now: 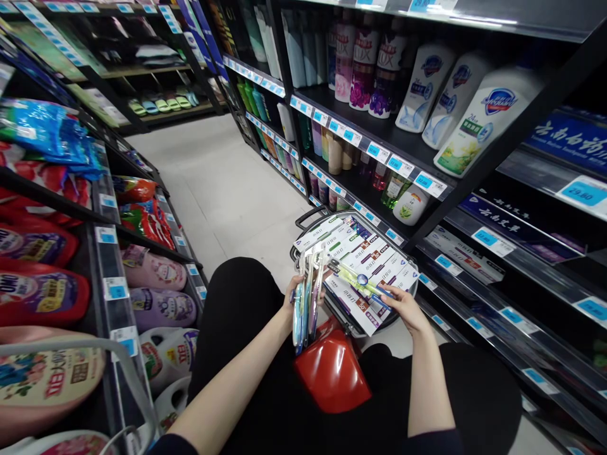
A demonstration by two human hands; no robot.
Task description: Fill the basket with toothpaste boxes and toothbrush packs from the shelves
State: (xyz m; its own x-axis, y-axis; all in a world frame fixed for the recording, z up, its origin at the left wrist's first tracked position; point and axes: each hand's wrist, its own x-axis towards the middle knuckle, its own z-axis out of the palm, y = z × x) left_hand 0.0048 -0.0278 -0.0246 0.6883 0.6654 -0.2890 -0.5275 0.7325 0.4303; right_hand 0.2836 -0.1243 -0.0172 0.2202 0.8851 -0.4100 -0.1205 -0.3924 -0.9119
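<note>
Black shelving [360, 140] on both sides, slim packs in both hands

Largest in view is that dark shelving, its edges lined with blue-and-white price tags. On the right it carries big white bottles [493, 117] nearest, with pink and purple ones [365, 63] farther along. On the left lie red detergent bottles [40, 291] and, above them, glossy blue bags [45, 129]. Pale floor tiles [213, 183] run between the two sides toward a rack of light-coloured slippers [164, 103].

The person's black-clad legs [237, 316] spread wide across the lower middle. Ahead of them, near the right-hand shelves, stands a dark-rimmed basket [342, 321], covered across the top with flat white cartons [386, 259] printed in purple and brown, laid in rows. Between the legs sits a shiny red object [332, 370]; what it is, I cannot tell.

The left hand [294, 296] is closed around a bundle of slim packs [307, 303], apparently toothbrushes, held nearly upright at the basket's near left edge. Their lower ends overlap the red object in view; whether they touch it, I cannot tell. The right hand [403, 308] has thumb and fingers pinched together on the near end of a single narrow pack [358, 278], yellow-green and blue, which slants over the cartons with its far end pointing toward the bundle.
</note>
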